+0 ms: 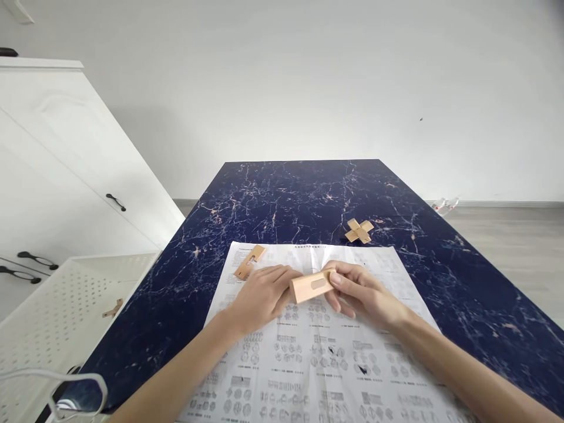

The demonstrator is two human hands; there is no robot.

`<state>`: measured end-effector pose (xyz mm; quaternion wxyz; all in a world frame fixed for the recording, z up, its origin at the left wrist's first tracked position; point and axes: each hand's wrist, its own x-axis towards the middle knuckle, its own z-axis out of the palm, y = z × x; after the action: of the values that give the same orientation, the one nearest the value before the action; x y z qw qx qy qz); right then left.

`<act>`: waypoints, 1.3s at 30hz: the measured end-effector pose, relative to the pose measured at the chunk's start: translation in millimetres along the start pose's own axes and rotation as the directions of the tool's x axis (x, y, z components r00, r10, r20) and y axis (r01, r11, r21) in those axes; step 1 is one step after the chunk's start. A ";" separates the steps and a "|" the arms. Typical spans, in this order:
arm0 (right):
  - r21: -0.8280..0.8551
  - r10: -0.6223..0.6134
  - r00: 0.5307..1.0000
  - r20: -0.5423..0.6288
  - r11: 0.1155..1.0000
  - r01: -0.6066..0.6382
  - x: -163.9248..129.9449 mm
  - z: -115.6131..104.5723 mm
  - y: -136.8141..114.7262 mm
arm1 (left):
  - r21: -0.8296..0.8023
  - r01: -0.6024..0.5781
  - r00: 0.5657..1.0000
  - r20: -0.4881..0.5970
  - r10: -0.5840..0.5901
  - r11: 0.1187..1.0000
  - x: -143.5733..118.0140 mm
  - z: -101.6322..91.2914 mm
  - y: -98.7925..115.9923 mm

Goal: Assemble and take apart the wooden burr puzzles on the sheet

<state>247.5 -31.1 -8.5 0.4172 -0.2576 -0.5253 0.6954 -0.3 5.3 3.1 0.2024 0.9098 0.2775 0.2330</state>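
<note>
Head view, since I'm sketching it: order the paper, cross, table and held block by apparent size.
1. Table
2. Paper
3. Held block, though nearness to the camera helps it
4. Cross

Pretty sure this is somebody's home, though I can't tell which room. Big giveaway is the white cabinet [66,141] on the left, moulded fronts and all, with 3 curvy black handles [116,202] showing. Past the table [291,202] there's a plain pale wall [308,76] with a slim baseboard [506,204] running along the bottom, plus greyish wood-look floor [520,247] off to the right. The tabletop's dark blue with white marble-style veining, way more living space than workshop.
</note>
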 end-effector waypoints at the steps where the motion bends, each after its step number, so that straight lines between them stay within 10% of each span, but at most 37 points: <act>1: 0.047 0.007 1.000 0.020 0.999 -0.008 -0.1 -0.8 0.9 | 0.057 -0.019 1.000 -0.017 0.020 0.998 -0.9 1.0 -1.7; 8: 0.087 -0.107 0.992 -0.071 0.990 0.113 -2.2 -8.3 -7.7 | 0.212 0.011 0.991 -0.136 0.018 0.977 -2.0 -0.7 -10.0; 13: -0.104 0.002 0.931 -0.364 0.994 -0.043 3.9 -10.9 -10.9 | 0.311 0.172 0.947 -0.315 -0.069 0.935 1.8 -1.0 -2.7; 24: -0.600 -0.017 0.924 -0.383 0.765 -0.235 7.4 -0.6 -1.9 | 0.342 0.350 0.900 -0.380 -0.212 0.872 -2.1 6.9 -15.7; 33: -0.717 -0.148 0.936 -0.321 0.684 -0.137 7.0 3.5 5.0 | 0.198 0.144 0.988 -0.079 -0.131 0.970 0.5 2.9 0.4; 39: -0.753 -0.160 0.935 -0.317 0.642 -0.146 8.7 4.6 2.7 | 0.261 0.133 0.990 -0.069 -0.119 0.956 3.1 4.8 -6.9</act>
<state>238.5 -26.3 -8.9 0.3592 -0.5287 -0.6862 0.3472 1.8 11.3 -3.3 0.0863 0.9027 0.3687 0.2043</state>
